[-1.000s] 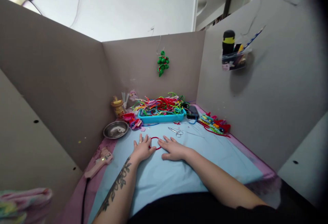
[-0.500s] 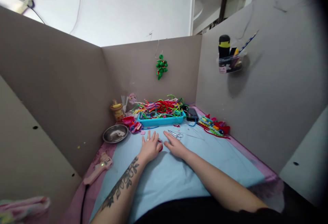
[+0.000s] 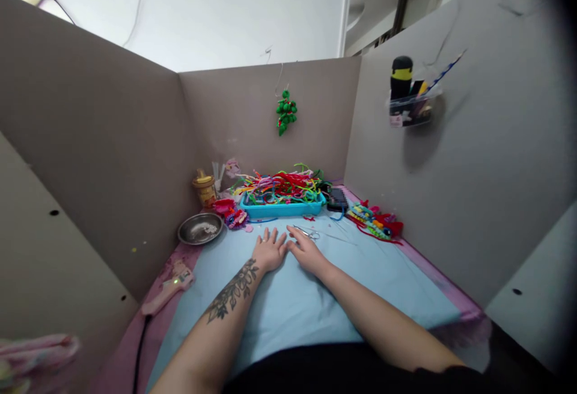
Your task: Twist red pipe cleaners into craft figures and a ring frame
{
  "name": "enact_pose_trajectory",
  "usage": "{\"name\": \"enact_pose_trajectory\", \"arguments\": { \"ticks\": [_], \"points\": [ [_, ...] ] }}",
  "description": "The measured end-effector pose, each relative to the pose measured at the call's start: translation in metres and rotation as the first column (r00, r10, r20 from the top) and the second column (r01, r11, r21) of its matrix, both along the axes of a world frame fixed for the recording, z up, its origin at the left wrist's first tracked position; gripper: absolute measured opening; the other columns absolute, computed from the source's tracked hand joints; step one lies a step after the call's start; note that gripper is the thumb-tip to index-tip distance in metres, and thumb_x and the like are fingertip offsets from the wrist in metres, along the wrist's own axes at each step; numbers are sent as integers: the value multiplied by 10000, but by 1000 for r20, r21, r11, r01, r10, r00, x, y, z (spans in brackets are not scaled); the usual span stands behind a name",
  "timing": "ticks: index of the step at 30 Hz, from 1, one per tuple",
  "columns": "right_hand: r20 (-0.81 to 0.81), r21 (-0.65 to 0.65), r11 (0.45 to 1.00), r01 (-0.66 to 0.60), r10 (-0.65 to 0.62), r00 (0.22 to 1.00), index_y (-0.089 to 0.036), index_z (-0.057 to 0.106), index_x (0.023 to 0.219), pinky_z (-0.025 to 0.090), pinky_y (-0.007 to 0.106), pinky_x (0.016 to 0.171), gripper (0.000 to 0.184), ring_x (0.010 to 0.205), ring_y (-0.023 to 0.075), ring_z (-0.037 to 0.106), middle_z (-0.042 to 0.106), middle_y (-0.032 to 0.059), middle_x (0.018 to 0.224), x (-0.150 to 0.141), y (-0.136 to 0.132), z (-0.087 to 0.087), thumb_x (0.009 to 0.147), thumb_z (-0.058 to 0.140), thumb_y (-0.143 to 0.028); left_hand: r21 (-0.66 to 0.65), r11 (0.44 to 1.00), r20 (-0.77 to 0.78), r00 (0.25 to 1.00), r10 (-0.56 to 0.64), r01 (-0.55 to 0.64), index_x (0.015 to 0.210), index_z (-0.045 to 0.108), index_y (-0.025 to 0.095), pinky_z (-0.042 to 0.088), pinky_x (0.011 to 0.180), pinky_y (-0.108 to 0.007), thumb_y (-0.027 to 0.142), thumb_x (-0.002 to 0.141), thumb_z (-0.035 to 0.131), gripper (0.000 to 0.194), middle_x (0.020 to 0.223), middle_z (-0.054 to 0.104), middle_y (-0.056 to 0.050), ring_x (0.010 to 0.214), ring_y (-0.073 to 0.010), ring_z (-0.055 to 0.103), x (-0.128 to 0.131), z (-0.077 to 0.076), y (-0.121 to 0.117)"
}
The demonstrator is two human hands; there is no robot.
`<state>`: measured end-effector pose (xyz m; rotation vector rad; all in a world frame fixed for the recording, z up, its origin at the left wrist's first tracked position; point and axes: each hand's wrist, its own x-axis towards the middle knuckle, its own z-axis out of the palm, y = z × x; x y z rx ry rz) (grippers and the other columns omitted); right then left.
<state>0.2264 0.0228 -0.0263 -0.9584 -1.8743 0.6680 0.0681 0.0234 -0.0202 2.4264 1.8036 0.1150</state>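
My left hand (image 3: 270, 251) lies palm down on the light blue cloth (image 3: 288, 304), fingers spread, a ring on one finger. Close against it is my right hand (image 3: 307, 253), its fingers stretched forward and thumb side near the left hand's fingertips. Neither hand visibly holds anything; what may lie beneath them is hidden. Just beyond the right hand's fingers are small metal scissors (image 3: 311, 234), partly covered by that hand. A small red piece (image 3: 309, 218) rests on the cloth farther ahead.
At the back stands a blue tray (image 3: 283, 209) heaped with coloured pipe cleaners (image 3: 288, 186). A metal bowl (image 3: 201, 229) and a pink glue gun (image 3: 169, 290) are on the left. Colourful fuzzy crafts (image 3: 376, 221) lie on the right. Grey panels (image 3: 261, 105) enclose the table.
The left hand has shifted slightly right, nearer the right hand. The red curved piece that showed beside it is now out of sight. The view has moved a little.
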Motion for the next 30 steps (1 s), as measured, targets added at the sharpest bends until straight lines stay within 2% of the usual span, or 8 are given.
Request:
{"name": "enact_pose_trajectory", "arguments": {
  "ticks": [7,12,14,20,25,27,29,30],
  "points": [
    [-114,-44,999,-8,3,994,-205,465,1275,467,396,852,485,1076,242,536,502,131,1261,5,-4,8,840,449,-420,106,993,318,948,9,-45,1380,301,275,131,1054,-541,476,887,267,534,1474,236,-75,1362,-297,112,-1,4,3],
    [-175,-93,994,62,-78,981,-202,524,1201,440,391,882,405,1063,224,541,552,113,1206,10,-4,11,868,407,-401,182,882,903,430,25,-434,1176,563,114,374,962,-342,405,885,318,479,1238,561,-141,1153,-215,503,-35,29,13],
    [-80,-60,997,48,-52,995,-201,588,1102,432,388,882,323,1036,218,544,598,100,1117,8,-5,12,857,436,-348,190,859,930,367,-3,-475,914,685,113,412,899,-315,447,802,479,409,1058,665,-122,1031,-229,575,-55,37,9],
    [442,88,981,-171,115,890,-205,632,919,353,411,933,199,1102,245,445,559,91,1121,-21,-17,11,721,627,-211,77,836,932,338,133,-544,754,694,115,437,635,-266,513,759,480,453,730,690,-70,720,-197,603,-89,32,-8],
    [477,59,986,-157,111,872,-177,574,770,322,406,934,49,1123,247,409,546,96,1110,-38,-2,8,776,527,-164,172,865,893,445,65,-471,822,655,119,448,640,-269,452,804,432,401,751,666,-69,734,-191,599,-76,34,-21],
    [278,81,995,-55,30,960,-177,542,747,348,368,890,99,1018,216,463,568,84,1018,-33,12,13,806,463,-181,248,917,810,586,-20,-311,880,651,132,458,716,-295,442,849,365,422,834,674,-89,809,-199,602,-59,33,-37],
    [-11,-1,990,139,-139,990,-183,512,726,386,324,785,171,837,184,492,566,48,838,-22,27,20,833,399,-254,259,959,620,740,-260,120,1054,620,176,423,866,-332,420,885,300,437,1062,647,-102,1004,-206,569,-39,30,-55],
    [-133,-74,976,206,-215,968,-186,504,717,389,304,732,190,766,174,483,548,25,768,-15,33,24,828,399,-300,220,906,475,772,-422,360,1165,563,216,374,942,-369,445,872,338,435,1202,584,-93,1130,-225,501,-30,28,-61]
  ]
}}
